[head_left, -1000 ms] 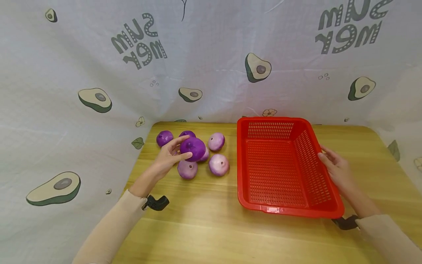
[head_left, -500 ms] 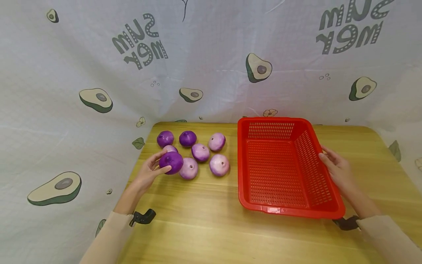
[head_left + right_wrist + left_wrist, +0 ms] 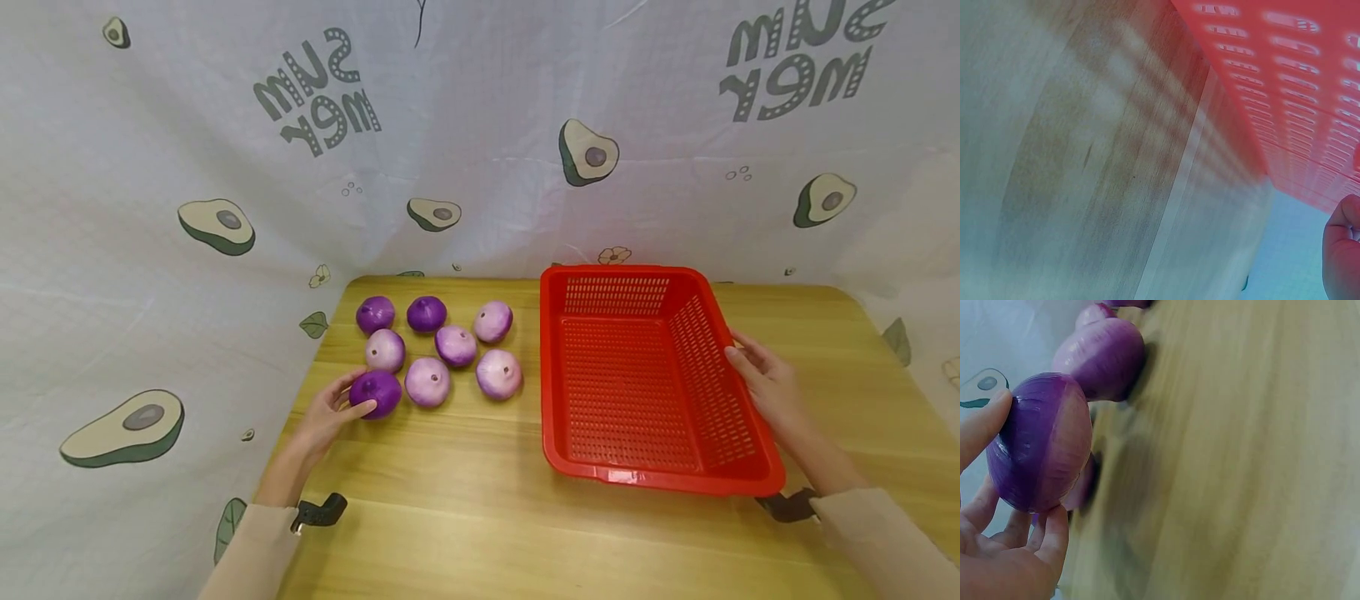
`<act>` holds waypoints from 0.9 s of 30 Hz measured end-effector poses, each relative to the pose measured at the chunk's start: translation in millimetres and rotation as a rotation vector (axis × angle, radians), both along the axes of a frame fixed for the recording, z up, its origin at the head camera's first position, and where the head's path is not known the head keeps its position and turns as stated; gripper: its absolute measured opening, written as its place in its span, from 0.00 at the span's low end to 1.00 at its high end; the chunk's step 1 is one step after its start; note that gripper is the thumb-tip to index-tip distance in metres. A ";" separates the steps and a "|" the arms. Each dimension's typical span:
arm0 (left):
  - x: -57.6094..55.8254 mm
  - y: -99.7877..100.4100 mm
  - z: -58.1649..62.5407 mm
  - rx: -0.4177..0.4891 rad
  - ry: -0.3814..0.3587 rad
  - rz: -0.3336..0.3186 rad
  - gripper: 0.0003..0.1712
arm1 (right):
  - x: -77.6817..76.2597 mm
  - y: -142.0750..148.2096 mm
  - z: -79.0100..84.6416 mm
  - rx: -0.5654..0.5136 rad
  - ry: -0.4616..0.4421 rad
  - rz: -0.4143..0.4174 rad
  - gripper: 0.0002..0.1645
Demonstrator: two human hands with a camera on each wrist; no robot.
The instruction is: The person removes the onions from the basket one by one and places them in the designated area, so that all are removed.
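Note:
My left hand (image 3: 330, 415) grips a deep purple onion (image 3: 377, 394) between thumb and fingers, at the near left of a group of onions. In the left wrist view the held onion (image 3: 1041, 442) shows a dark purple half and a paler half, and a shadow lies on the wood beside it. A pale onion (image 3: 385, 351) sits just beyond it and another pale onion (image 3: 427, 382) just to its right. My right hand (image 3: 767, 385) holds the right rim of a red plastic basket (image 3: 551, 383), thumb over the rim. Nothing lies inside the basket.
Farther back on the wooden table (image 3: 465, 500) are two dark purple onions, one of them a purple onion (image 3: 375, 315) at the far left corner. Several pale onions, including a pale onion (image 3: 498, 374), lie left of the basket. A printed white curtain (image 3: 495, 108) hangs behind.
My left hand has carried the purple onion left and toward me, from above the group to its near left side. The right hand and basket stay in place.

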State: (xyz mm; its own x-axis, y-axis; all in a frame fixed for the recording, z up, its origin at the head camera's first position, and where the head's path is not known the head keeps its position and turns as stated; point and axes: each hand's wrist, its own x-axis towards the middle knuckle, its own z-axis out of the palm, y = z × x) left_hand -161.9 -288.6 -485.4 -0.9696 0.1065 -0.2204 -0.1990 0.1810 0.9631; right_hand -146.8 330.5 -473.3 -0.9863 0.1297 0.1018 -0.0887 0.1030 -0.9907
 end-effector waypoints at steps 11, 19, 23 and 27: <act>0.9 -1.3 -21.4 -0.046 -0.006 0.019 0.38 | 1.1 1.5 2.4 0.039 -0.034 -0.009 0.34; 1.9 -2.6 -24.7 -0.027 -0.004 0.015 0.38 | 0.7 1.0 1.9 -0.019 -0.036 0.014 0.34; 1.6 -5.3 -25.3 -0.007 -0.023 0.007 0.38 | -0.9 1.4 0.1 -0.079 -0.052 0.018 0.32; 2.2 -9.2 -25.3 0.011 -0.050 0.003 0.39 | -2.0 2.1 0.6 -0.130 -0.094 0.024 0.32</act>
State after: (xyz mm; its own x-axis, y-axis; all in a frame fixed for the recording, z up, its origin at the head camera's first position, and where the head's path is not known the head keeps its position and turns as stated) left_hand -159.7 -297.8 -510.7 -0.9575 0.1067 -0.2678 -0.2479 0.1697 0.9538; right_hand -148.8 332.5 -472.7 -0.9937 0.1117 -0.0071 0.0040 -0.0277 -0.9996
